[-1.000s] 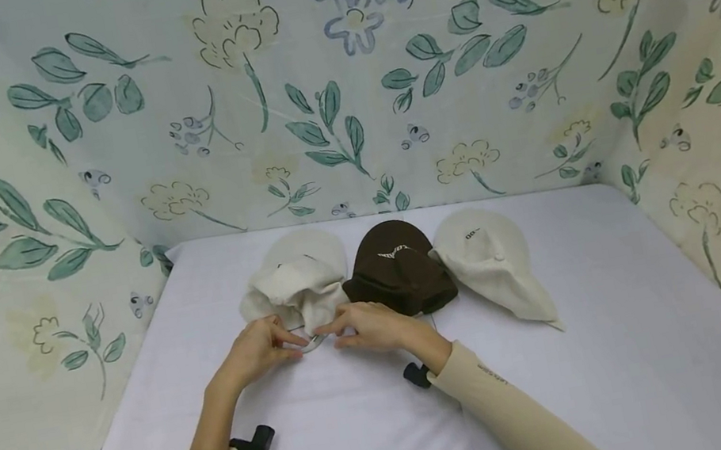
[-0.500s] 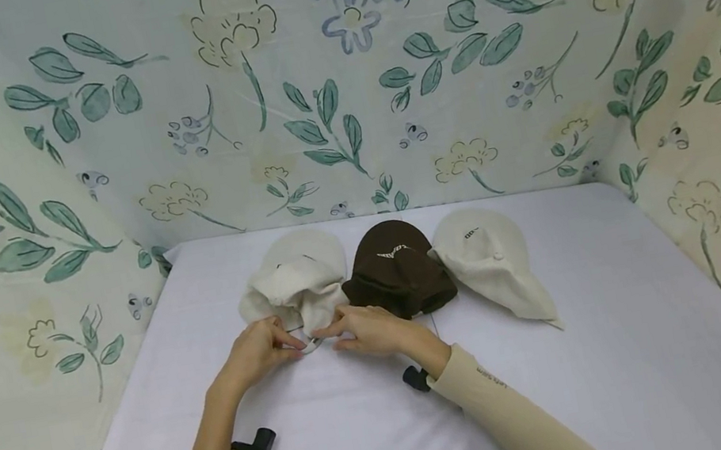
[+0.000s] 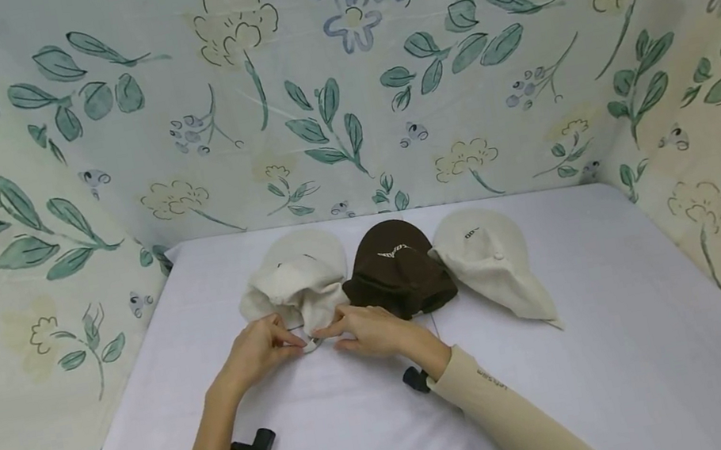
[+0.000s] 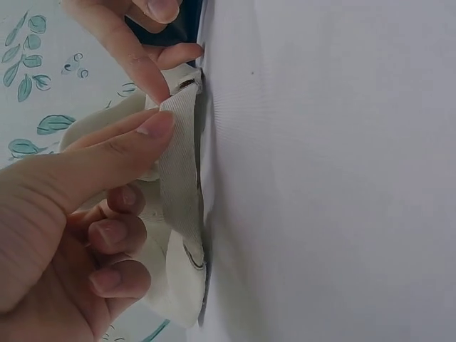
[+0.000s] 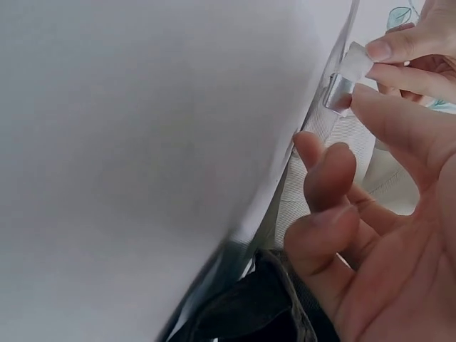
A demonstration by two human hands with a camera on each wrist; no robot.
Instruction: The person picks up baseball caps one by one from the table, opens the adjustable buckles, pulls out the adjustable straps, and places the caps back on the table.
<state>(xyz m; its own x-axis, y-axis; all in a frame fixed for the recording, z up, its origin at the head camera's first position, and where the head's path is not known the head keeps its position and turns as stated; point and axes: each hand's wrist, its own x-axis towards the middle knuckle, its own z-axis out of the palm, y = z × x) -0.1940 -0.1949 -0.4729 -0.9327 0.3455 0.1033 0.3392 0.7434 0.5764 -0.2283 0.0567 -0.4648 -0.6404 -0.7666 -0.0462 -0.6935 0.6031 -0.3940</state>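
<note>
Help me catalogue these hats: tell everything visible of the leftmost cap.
The cream cap, apparently soft cloth, lies on the white table, brim at the far side, crown crumpled, dark marking partly hidden. At the near edge is a back strap with a silver buckle; the left hand pinches the strap's end; the right hand touches it at the buckle.

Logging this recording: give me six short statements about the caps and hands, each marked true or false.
1. The left hand pinches the strap of the leftmost cap. True.
2. The right hand is beside the brim of the rightmost cap. False; it is at the strap's metal buckle.
3. The dark one sits at the right end. False; the brown cap is in the middle.
4. Four caps are in view. False; three are.
5. The sleeves are beige. True.
6. Flower-patterned cloth hangs behind the caps. True.
</note>
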